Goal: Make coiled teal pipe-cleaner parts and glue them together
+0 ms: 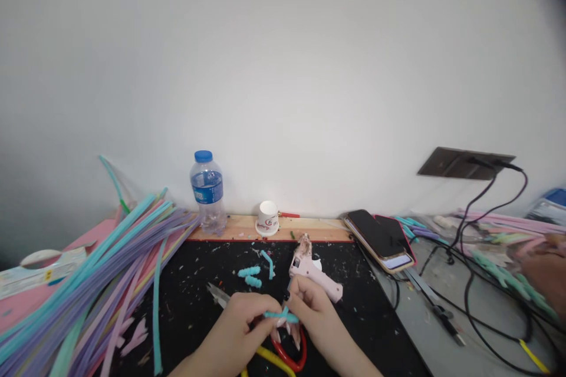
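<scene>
My left hand (245, 323) and my right hand (312, 313) meet low over the black mat. Both pinch a short light-blue pipe cleaner (289, 317), one end each, with small crossing ends between the fingertips. Beneath the hands lie a red looped handle (302, 359) and a yellow handle (275, 360); a pointed metal blade (216, 293) shows left of my left hand. My hands cover how these parts join. Just beyond them rest twisted blue pieces (252, 281) and a bent blue strip (267, 264). A pale pink glue gun (316, 278) lies behind my right hand.
Long pastel pipe cleaners (119, 265) are heaped at left. Along the wall stand a water bottle (207, 194) and a paper cup (267, 218). Phones (375, 235) lie stacked at right, near black cables (469, 283) and more coloured stems (522, 224).
</scene>
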The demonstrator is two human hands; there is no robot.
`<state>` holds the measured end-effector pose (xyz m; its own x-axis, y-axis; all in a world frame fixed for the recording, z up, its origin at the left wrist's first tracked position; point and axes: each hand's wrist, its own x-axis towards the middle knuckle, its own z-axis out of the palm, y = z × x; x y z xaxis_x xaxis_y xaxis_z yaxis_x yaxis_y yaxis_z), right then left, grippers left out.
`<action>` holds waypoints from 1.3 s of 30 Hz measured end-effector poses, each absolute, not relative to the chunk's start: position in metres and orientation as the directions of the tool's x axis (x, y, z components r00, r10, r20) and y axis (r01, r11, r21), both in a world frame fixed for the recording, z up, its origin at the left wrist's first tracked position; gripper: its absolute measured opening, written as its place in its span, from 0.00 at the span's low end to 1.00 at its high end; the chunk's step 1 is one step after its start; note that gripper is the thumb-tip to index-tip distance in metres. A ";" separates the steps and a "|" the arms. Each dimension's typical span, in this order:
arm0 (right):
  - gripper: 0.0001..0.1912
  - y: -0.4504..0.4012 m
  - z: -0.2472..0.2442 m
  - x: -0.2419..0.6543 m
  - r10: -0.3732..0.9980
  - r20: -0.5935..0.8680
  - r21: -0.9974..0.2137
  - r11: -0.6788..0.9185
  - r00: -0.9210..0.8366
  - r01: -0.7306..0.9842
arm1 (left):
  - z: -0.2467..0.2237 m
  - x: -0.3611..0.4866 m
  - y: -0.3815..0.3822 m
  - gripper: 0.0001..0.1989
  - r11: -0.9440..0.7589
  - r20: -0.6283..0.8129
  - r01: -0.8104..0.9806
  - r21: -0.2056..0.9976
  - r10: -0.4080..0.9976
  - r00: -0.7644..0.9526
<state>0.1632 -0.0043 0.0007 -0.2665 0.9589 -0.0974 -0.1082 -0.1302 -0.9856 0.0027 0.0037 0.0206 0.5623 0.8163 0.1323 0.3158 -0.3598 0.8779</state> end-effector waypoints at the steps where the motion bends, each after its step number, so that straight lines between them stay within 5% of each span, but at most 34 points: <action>1: 0.15 -0.004 0.001 0.164 0.953 -0.121 -0.979 -0.161 -0.279 -0.127 | 0.020 0.003 0.003 0.11 -0.369 0.144 0.310 0.876 0.814 0.563; 8: 0.16 -0.004 0.001 0.165 0.885 -0.279 -0.906 -0.371 -0.374 -0.204 | 0.014 0.004 0.004 0.07 -0.212 0.084 0.193 0.958 0.852 0.516; 13: 0.16 -0.003 0.002 0.163 0.914 -0.224 -0.944 -0.290 -0.338 -0.159 | 0.011 0.004 0.005 0.08 -0.085 0.020 0.111 0.990 0.872 0.489; 24: 0.07 -0.009 0.004 0.159 0.946 -0.039 -0.987 -0.086 -0.322 -0.133 | 0.011 0.002 0.008 0.12 -0.102 0.032 0.164 0.981 0.924 0.380; 39: 0.13 -0.006 -0.001 0.164 0.975 -0.025 -0.993 0.001 -0.223 0.116 | 0.011 0.003 0.007 0.14 -0.019 -0.042 0.109 0.994 0.845 0.533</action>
